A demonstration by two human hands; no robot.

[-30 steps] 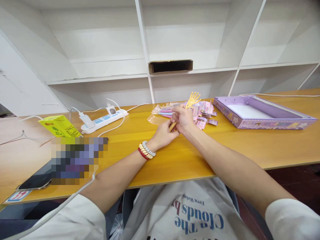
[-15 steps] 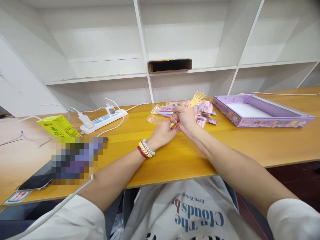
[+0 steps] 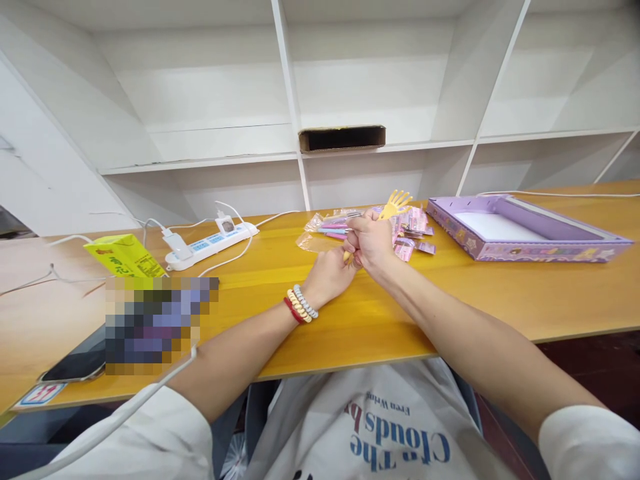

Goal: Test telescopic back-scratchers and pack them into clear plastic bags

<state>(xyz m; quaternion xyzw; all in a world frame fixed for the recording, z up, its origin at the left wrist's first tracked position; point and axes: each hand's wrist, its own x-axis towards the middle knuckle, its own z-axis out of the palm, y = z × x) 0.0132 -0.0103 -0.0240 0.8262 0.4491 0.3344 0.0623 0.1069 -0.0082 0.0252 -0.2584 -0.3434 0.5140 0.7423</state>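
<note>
A yellow hand-shaped clapper [image 3: 396, 204] sticks out past my right hand [image 3: 371, 241], its spread fingers pointing away from me. My right hand is wrapped round its handle. Close beside it, my left hand [image 3: 333, 273] is closed at the lower end of the handle, a short bit of which shows between the two hands. Both hands are held over the table, touching or nearly touching each other. Behind them lie a clear plastic bag [image 3: 311, 241], pink and blue pen-like sticks [image 3: 334, 230] and several small pink packets [image 3: 416, 220], partly hidden by my right hand.
A purple open box [image 3: 530, 250] stands at the right on the wooden table [image 3: 280, 340]. To the left are a white power strip [image 3: 213, 245] with cables, a yellow-green carton [image 3: 125, 257], a phone [image 3: 75, 360] and a blurred patch. White shelves hold a cardboard box [image 3: 343, 138].
The view has tilted slightly, so everything sits a little lower in the picture. Both hands keep their hold on the yellow clapper, with hardly any other movement.
</note>
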